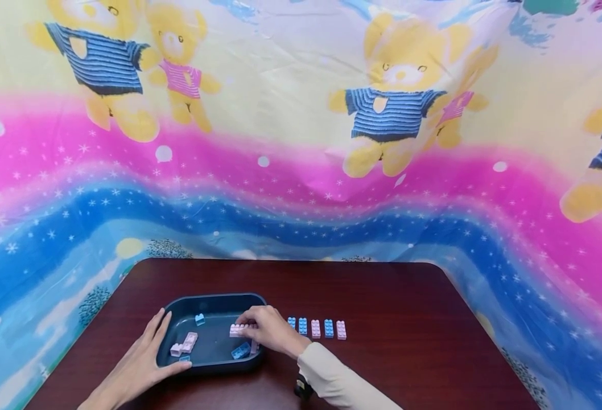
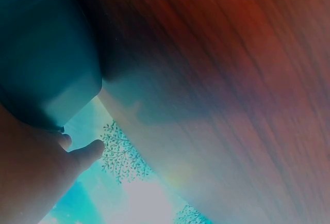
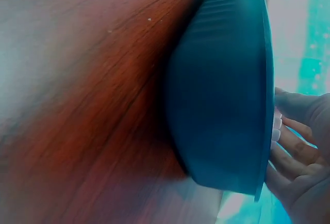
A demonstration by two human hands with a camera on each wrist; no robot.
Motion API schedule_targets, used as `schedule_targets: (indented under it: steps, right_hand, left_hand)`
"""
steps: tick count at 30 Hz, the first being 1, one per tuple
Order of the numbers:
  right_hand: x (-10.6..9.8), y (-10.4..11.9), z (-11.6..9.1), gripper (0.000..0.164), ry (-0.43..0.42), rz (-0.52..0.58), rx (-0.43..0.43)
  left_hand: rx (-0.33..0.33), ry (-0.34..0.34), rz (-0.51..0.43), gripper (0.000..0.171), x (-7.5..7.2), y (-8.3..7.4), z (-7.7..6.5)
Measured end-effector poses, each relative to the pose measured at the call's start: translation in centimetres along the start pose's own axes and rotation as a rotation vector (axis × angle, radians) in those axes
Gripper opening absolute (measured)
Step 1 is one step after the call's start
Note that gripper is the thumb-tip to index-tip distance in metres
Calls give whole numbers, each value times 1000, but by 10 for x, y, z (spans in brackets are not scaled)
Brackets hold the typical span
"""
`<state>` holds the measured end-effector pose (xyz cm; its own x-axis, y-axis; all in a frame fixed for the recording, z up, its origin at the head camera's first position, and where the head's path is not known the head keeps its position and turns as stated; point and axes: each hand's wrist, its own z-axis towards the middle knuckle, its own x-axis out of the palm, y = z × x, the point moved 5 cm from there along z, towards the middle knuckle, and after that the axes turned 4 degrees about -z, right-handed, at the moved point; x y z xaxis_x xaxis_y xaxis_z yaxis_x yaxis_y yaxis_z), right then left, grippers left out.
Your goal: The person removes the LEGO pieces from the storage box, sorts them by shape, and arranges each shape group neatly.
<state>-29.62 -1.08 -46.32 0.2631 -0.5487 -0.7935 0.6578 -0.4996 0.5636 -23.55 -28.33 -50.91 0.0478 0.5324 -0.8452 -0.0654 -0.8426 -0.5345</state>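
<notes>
A dark blue-green tray (image 1: 214, 367) holds several loose toy building bricks. In the head view my right hand (image 1: 270, 329) reaches over the tray's right rim and pinches a pale pink brick (image 1: 236, 330) with its studs up. Part of that brick shows by the fingers (image 3: 294, 152) in the right wrist view. My left hand (image 1: 144, 356) lies along the tray's left side, fingers straight and thumb stretched by the front rim. Near it in the tray are a pink brick (image 1: 190, 341) and a small blue brick (image 1: 200, 319). A translucent blue brick (image 1: 240, 350) lies below the right hand.
Right of the tray, blue and pink bricks stand in a row on the dark wooden table (image 1: 408, 341), among them a blue brick (image 1: 329, 328) and a pink brick (image 1: 341, 330). A curtain (image 1: 280, 114) printed with bears hangs behind the table.
</notes>
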Motion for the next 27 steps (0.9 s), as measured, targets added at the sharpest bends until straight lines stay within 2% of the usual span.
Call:
schedule_targets:
  steps: [5, 16, 27]
  right_hand:
    - [-8, -2, -12, 17, -28, 53, -12]
    - [-31, -8, -31, 15, -88, 30, -22]
    - [-41, -22, -63, 14, -137, 31, 36]
  left_hand:
    - [6, -2, 10, 122, 1, 0, 0]
    - [18, -11, 15, 122, 2, -2, 0]
    - [11, -13, 17, 123, 1, -1, 1]
